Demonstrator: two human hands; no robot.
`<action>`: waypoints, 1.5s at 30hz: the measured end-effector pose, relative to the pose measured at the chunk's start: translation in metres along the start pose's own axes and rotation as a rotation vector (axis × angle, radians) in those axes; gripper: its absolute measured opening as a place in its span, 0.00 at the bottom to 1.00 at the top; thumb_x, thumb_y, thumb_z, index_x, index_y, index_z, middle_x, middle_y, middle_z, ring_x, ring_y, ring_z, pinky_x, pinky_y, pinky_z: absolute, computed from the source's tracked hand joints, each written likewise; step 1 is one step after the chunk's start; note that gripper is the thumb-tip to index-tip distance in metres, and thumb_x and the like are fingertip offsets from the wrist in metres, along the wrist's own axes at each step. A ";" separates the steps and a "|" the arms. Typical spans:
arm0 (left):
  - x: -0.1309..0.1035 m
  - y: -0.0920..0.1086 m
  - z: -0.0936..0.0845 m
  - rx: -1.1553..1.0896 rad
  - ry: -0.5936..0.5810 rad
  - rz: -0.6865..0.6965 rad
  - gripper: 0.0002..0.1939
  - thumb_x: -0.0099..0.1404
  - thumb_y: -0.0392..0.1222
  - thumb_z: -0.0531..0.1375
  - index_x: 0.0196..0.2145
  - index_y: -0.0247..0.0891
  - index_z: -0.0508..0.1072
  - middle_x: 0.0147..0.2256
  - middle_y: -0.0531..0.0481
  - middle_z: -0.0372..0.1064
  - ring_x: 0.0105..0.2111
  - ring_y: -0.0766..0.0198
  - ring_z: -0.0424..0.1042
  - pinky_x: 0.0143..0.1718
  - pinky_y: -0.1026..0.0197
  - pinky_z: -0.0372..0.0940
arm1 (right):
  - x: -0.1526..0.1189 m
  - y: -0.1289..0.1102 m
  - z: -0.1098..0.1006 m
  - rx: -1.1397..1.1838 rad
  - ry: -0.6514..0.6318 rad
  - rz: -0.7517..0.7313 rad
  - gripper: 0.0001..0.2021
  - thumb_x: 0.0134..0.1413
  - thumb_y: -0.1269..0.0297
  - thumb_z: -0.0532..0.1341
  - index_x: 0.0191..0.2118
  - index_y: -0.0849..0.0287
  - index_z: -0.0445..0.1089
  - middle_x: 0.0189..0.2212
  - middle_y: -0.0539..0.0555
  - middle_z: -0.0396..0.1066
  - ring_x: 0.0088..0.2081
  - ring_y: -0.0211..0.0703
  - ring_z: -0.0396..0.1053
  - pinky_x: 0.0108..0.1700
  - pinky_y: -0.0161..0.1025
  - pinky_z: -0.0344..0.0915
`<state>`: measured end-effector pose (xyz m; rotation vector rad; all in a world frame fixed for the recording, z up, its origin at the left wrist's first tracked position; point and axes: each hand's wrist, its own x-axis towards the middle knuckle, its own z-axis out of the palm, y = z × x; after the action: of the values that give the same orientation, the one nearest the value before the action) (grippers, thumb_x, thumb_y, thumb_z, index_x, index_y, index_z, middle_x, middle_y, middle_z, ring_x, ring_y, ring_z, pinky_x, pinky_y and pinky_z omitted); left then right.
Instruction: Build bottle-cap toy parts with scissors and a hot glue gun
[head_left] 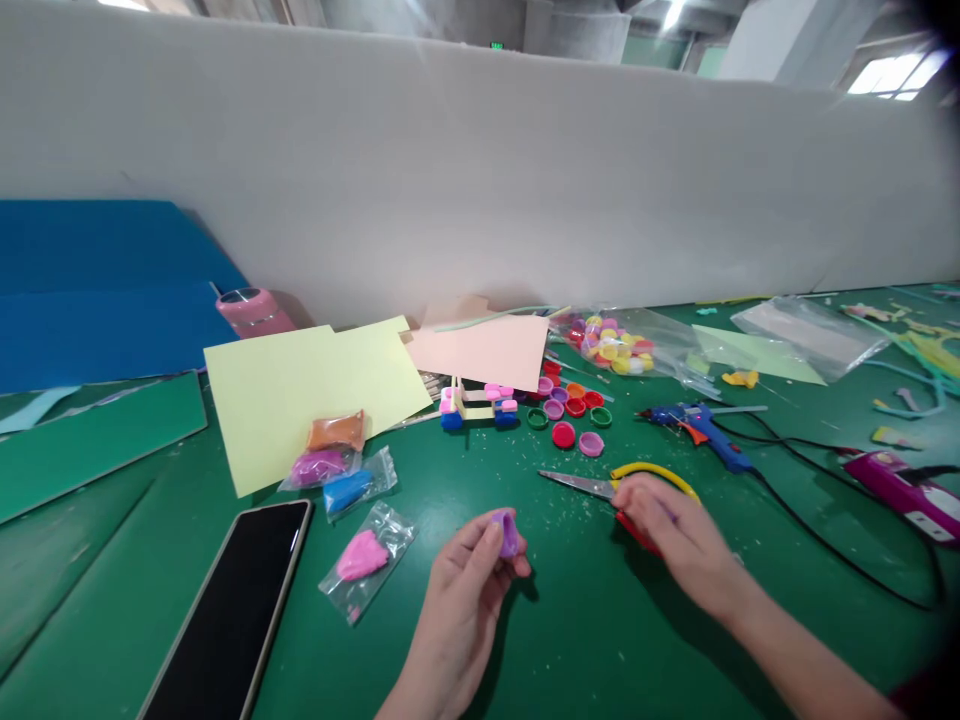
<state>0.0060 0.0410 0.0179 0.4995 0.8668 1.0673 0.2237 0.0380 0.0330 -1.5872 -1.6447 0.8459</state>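
Observation:
A small purple cap [507, 534] is pinched between the thumb and fingers of my left hand [474, 580], above the green table near the bottom middle. To the right, the fingers of my right hand [675, 535] are curled over the handles of the scissors [585, 484], which have one yellow and one red handle; the closed blades point left. Whether my right hand grips the scissors firmly is unclear. Beyond the hands are loose bottle caps [563, 434] in red, purple, orange and green, and a small stick model [478, 407] with blue and pink clay parts.
A black phone [229, 610] and clay packets [362, 556] lie at left. Behind are yellow paper [262, 400], a pink cup [255, 313] and a bag of caps [611, 342]. Right of the scissors lie a blue glue gun [697, 425], its cable and a magenta tool [904, 490].

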 end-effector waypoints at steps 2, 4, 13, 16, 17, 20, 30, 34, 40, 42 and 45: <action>-0.001 -0.001 -0.002 -0.002 -0.031 -0.020 0.11 0.55 0.40 0.61 0.35 0.32 0.73 0.27 0.48 0.69 0.26 0.68 0.66 0.31 0.66 0.60 | 0.003 -0.013 0.031 0.052 -0.057 -0.002 0.17 0.62 0.57 0.42 0.35 0.58 0.64 0.22 0.48 0.63 0.23 0.36 0.62 0.23 0.31 0.58; -0.001 -0.002 -0.005 0.016 -0.031 -0.005 0.11 0.53 0.39 0.62 0.36 0.33 0.73 0.27 0.49 0.69 0.26 0.68 0.66 0.32 0.66 0.60 | 0.005 -0.020 0.056 0.071 -0.094 -0.015 0.15 0.62 0.58 0.43 0.40 0.58 0.63 0.23 0.48 0.64 0.23 0.36 0.63 0.23 0.31 0.60; 0.003 0.000 -0.026 0.439 0.192 0.380 0.11 0.52 0.38 0.63 0.36 0.42 0.72 0.33 0.52 0.68 0.35 0.65 0.66 0.39 0.66 0.60 | -0.001 -0.022 0.094 -0.465 -0.338 -0.303 0.19 0.56 0.66 0.51 0.53 0.58 0.58 0.50 0.57 0.62 0.46 0.49 0.62 0.45 0.44 0.63; 0.004 0.000 -0.027 0.464 0.152 0.412 0.09 0.53 0.38 0.62 0.35 0.42 0.73 0.33 0.53 0.67 0.35 0.66 0.65 0.38 0.67 0.60 | -0.002 -0.025 0.098 -0.540 -0.391 -0.324 0.19 0.54 0.65 0.54 0.52 0.57 0.59 0.50 0.56 0.62 0.43 0.50 0.64 0.41 0.45 0.65; 0.004 0.001 -0.026 0.414 0.138 0.376 0.09 0.54 0.39 0.62 0.35 0.42 0.73 0.33 0.52 0.67 0.35 0.65 0.65 0.39 0.66 0.60 | -0.002 -0.026 0.098 -0.551 -0.398 -0.329 0.20 0.53 0.64 0.54 0.53 0.57 0.58 0.50 0.56 0.62 0.43 0.50 0.65 0.40 0.45 0.65; 0.004 0.003 -0.022 0.206 0.087 0.214 0.10 0.55 0.41 0.61 0.37 0.40 0.73 0.31 0.50 0.68 0.33 0.65 0.65 0.38 0.65 0.60 | -0.002 -0.027 0.095 -0.517 -0.393 -0.331 0.22 0.52 0.61 0.55 0.54 0.57 0.56 0.51 0.57 0.61 0.43 0.51 0.64 0.41 0.46 0.65; 0.003 0.002 -0.023 0.130 0.079 0.104 0.11 0.54 0.39 0.62 0.37 0.39 0.74 0.33 0.50 0.71 0.32 0.66 0.65 0.37 0.67 0.59 | 0.000 -0.028 0.080 0.030 -0.120 -0.332 0.11 0.56 0.69 0.52 0.44 0.55 0.63 0.36 0.54 0.64 0.36 0.41 0.65 0.38 0.37 0.63; 0.002 0.000 -0.023 0.185 0.020 0.111 0.11 0.55 0.39 0.61 0.37 0.39 0.74 0.37 0.48 0.72 0.39 0.62 0.66 0.41 0.64 0.59 | 0.006 -0.038 0.078 0.092 -0.227 -0.350 0.11 0.56 0.67 0.53 0.45 0.54 0.65 0.33 0.52 0.61 0.34 0.39 0.63 0.35 0.34 0.62; 0.002 -0.002 -0.022 0.270 -0.008 0.137 0.08 0.55 0.40 0.61 0.35 0.39 0.74 0.34 0.49 0.72 0.37 0.63 0.66 0.40 0.64 0.60 | 0.009 -0.035 0.082 0.091 -0.196 -0.391 0.08 0.57 0.65 0.53 0.35 0.56 0.69 0.29 0.51 0.63 0.31 0.37 0.63 0.33 0.34 0.61; 0.002 -0.002 -0.022 0.272 -0.002 0.147 0.08 0.55 0.40 0.61 0.35 0.39 0.74 0.33 0.49 0.72 0.36 0.63 0.66 0.40 0.64 0.59 | 0.008 -0.034 0.081 0.068 -0.177 -0.418 0.08 0.57 0.66 0.53 0.35 0.57 0.69 0.29 0.51 0.63 0.31 0.37 0.63 0.33 0.34 0.61; 0.003 -0.003 -0.024 0.267 0.061 0.163 0.09 0.55 0.41 0.61 0.36 0.39 0.73 0.33 0.50 0.71 0.35 0.64 0.66 0.38 0.65 0.59 | 0.007 -0.030 0.073 0.058 -0.122 -0.394 0.07 0.57 0.66 0.53 0.33 0.57 0.68 0.28 0.51 0.63 0.30 0.38 0.64 0.32 0.34 0.61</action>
<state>-0.0113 0.0410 0.0005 0.7746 1.0430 1.1256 0.1457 0.0446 0.0181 -1.1352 -1.9164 0.7830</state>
